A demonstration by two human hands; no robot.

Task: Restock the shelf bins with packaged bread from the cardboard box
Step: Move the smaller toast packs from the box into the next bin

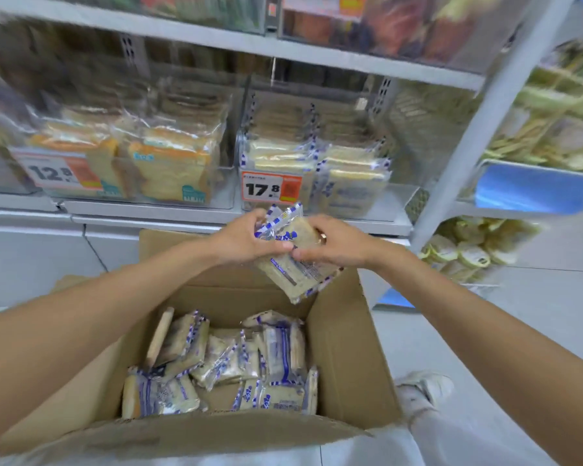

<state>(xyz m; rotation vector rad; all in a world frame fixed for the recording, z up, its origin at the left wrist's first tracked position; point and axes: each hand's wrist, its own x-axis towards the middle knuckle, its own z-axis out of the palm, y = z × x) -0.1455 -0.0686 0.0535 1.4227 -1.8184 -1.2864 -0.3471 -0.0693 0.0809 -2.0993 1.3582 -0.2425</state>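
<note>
Both hands hold a small stack of blue-and-white bread packets [295,264] above the far end of the open cardboard box [347,338]. My left hand [243,242] grips the stack from the left, my right hand [330,243] from the right. Several more such packets [223,368] lie loose in the bottom of the box. Straight ahead on the lowest shelf stands a clear bin [398,193] with the same packets behind a "17.8" price tag [271,188].
To the left, another clear bin [226,193] of sliced bread carries a "12.8" tag [56,171]. A grey shelf upright [478,129] rises at the right, with a blue tray [532,190] and bagged goods beyond it. My white shoe [424,388] stands by the box's right side.
</note>
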